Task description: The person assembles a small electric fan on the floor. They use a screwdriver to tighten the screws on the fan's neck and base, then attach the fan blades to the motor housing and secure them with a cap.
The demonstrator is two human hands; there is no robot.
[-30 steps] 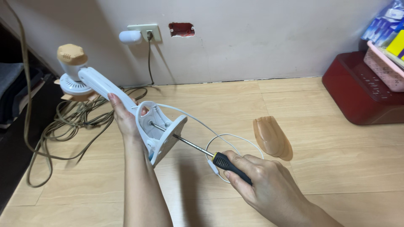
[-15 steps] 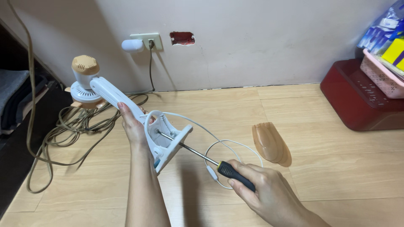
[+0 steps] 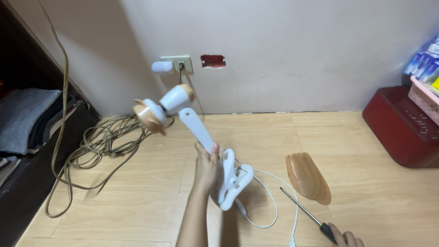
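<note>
Left hand (image 3: 206, 165) is clamped around the white clip fan (image 3: 201, 137), held up mid-floor, blades off. Right hand (image 3: 345, 238) grips the screwdriver (image 3: 305, 214) near the bottom edge, tip clear. Blade piece (image 3: 307, 176) lies right. Looks partway through, reassembly still left.

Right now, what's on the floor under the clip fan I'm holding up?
Under the clip fan lies its white cord looped on the wooden floor. The left hand and the clip hide the floor directly beneath.
</note>
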